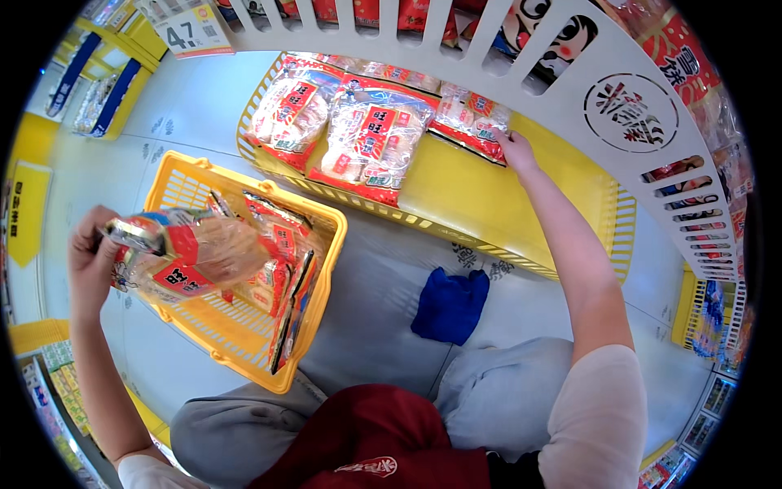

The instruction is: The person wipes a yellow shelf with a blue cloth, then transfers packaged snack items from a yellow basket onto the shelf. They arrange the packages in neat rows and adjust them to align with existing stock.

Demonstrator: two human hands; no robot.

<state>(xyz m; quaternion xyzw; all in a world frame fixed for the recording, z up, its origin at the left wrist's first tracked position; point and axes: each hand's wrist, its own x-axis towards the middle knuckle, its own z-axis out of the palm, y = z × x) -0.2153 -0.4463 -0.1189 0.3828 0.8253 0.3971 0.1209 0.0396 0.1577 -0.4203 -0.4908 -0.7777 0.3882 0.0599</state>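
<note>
My left hand (91, 257) grips the top edge of a clear and red plastic bag of rice crackers (195, 250), held over the left side of an orange plastic shopping basket (336, 244). Inside the basket, several similar bags (284, 244) lean upright along its right side. My right hand (518, 153) reaches over a long yellow tray-like basket (489, 202) and holds the right corner of a rice cracker bag (467, 116) lying there. To the left in that tray lie more cracker bags, among them a large one (376, 140) and another (293, 116).
A blue cloth (451, 305) lies on the grey floor before my knees. A white slotted shelf front (562, 79) with red packages behind it curves over the tray. A price sign (192, 30) hangs at upper left. Stocked shelves (61, 391) stand at lower left.
</note>
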